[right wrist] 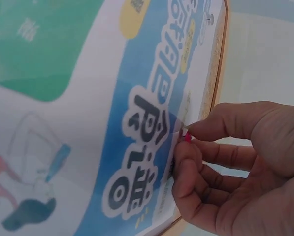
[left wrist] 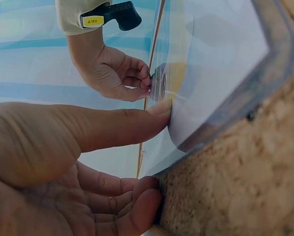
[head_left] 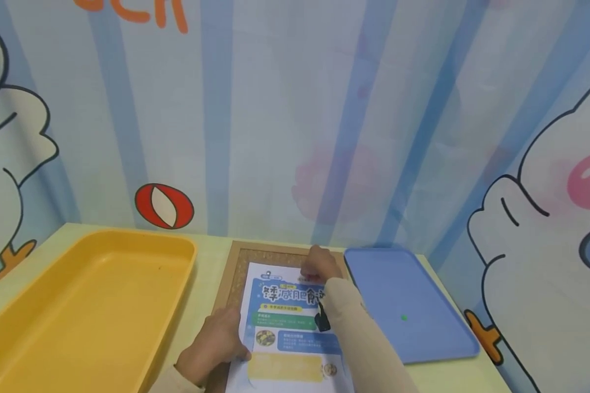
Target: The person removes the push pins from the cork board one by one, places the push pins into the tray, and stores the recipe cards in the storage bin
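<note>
A printed poster with a glossy surface lies on a wood-framed cork board. At its upper right corner my right hand pinches a small pink push pin between thumb and forefinger, up against the sheet. The pin's tip is hidden. My left hand grips the board's left side. Its thumb lies on the poster, while the other fingers curl at the board's edge. Near the poster's upper left corner sits another push pin.
Left of the board stands a deep yellow tray. A flat blue tray lies to the right, with a small green object on it. The pale yellow table meets a striped cartoon curtain at the back.
</note>
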A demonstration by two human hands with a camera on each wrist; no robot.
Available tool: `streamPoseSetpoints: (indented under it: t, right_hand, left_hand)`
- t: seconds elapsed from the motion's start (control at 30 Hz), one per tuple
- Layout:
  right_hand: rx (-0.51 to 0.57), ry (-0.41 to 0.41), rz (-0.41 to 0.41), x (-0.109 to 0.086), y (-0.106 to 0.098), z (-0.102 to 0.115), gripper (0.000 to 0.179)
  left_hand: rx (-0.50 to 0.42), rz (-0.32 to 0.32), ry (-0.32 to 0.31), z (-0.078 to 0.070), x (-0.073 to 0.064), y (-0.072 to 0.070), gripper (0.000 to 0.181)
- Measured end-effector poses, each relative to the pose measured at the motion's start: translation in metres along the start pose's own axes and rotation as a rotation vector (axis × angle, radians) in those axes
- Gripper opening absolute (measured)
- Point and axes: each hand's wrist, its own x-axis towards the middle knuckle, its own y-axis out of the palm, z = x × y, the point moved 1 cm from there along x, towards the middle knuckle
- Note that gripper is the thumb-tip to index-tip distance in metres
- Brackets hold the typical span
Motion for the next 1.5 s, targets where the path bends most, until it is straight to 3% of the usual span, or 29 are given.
streamPoseSetpoints:
  t: [0.37, 0.8, 1.0, 1.33, 1.5]
  right_hand:
    - [0.008, -0.037, -0.026, -0.001, 0.004, -0.006, 0.008]
    - [0.052, -0.005, -0.042, 0.009, 0.003, -0.011, 0.01]
    - [0.032, -0.009, -0.023, 0.007, 0.003, -0.01, 0.015]
    - [0.136, -0.005, -0.003, 0.008, 0.002, -0.017, 0.022]
    - [0.139, -0.01, 0.016, 0.009, 0.002, -0.019, 0.022]
  left_hand:
    - [0.006, 0.006, -0.016, 0.003, -0.001, 0.002, 0.065]
    - [0.02, -0.017, 0.017, 0.002, 0.001, 0.001, 0.064]
    - [0.017, -0.021, 0.031, 0.002, 0.0, 0.002, 0.062]
    - [0.005, -0.034, 0.041, 0.001, -0.001, 0.001, 0.063]
    - [0.007, -0.032, 0.03, 0.002, -0.001, 0.002, 0.065]
